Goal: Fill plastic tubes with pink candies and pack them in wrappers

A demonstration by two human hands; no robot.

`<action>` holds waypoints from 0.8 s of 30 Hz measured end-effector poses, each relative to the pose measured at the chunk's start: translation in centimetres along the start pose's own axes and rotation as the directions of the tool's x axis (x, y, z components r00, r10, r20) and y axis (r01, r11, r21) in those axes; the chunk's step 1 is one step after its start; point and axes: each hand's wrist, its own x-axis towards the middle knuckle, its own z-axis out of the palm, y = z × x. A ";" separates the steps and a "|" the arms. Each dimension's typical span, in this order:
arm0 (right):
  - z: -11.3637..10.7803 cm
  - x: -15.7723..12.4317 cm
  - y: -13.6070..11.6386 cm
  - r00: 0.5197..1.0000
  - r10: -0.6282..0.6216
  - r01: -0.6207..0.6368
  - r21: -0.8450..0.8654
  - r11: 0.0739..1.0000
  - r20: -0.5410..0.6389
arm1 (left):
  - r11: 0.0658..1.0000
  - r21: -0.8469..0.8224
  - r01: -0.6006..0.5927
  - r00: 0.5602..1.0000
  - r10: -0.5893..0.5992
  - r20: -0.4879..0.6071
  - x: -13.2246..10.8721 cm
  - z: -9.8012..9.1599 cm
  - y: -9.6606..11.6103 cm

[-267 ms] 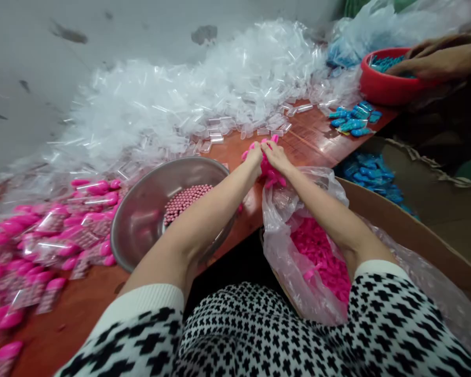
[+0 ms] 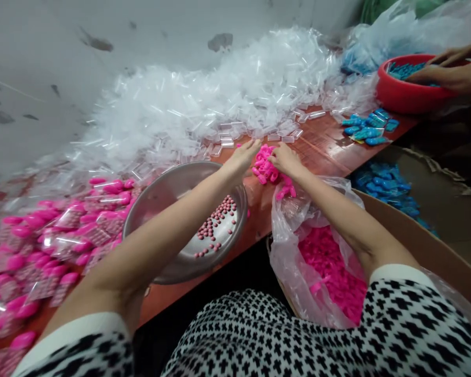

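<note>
My left hand (image 2: 244,156) is stretched flat, fingers extended, over the table between the metal bowl and a small heap of bright pink plastic pieces (image 2: 265,164). It holds nothing that I can see. On the heap's right side, my right hand (image 2: 287,159) touches the pieces with bent fingers, thumb apart. The pieces look like small caps, though their exact kind is unclear. Under my left forearm stands the metal bowl (image 2: 184,269), with small round pink balls (image 2: 215,220) inside. Below my right forearm, an open plastic bag (image 2: 284,251) holds many more pink pieces (image 2: 329,267).
Clear plastic tubes (image 2: 204,99) lie piled along the wall. Filled pink-capped packs (image 2: 63,230) cover the table's left. At right, a co-worker's hand (image 2: 451,76) reaches into a red basin (image 2: 408,97). Blue packs (image 2: 369,126) lie near it, and others fill a cardboard box (image 2: 451,209).
My left hand has come off the pink heap and moved left, flattening out. My right hand remains at the heap. The balls in the bowl have spread out, and the view has shifted slightly.
</note>
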 end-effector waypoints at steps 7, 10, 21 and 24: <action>0.5 0.3 -3.4 0.978 -0.204 0.192 -0.170 0.967 -0.052 | 0.709 0.607 -0.360 0.931 0.320 0.178 -16.0 -5.3 -6.6; 1.6 0.9 -5.8 0.948 -0.315 0.317 -0.082 0.945 0.034 | 0.608 0.682 -0.406 0.908 0.349 0.230 -21.1 -4.4 -9.6; 5.3 4.2 -7.3 0.601 -0.678 0.749 -0.002 0.662 0.423 | 0.598 0.681 -0.423 0.835 0.548 0.038 -28.6 -7.8 -15.1; 5.4 3.5 -8.1 0.706 -0.600 0.660 -0.039 0.751 0.377 | 0.609 0.669 -0.426 0.824 0.567 0.009 -29.1 -6.9 -15.7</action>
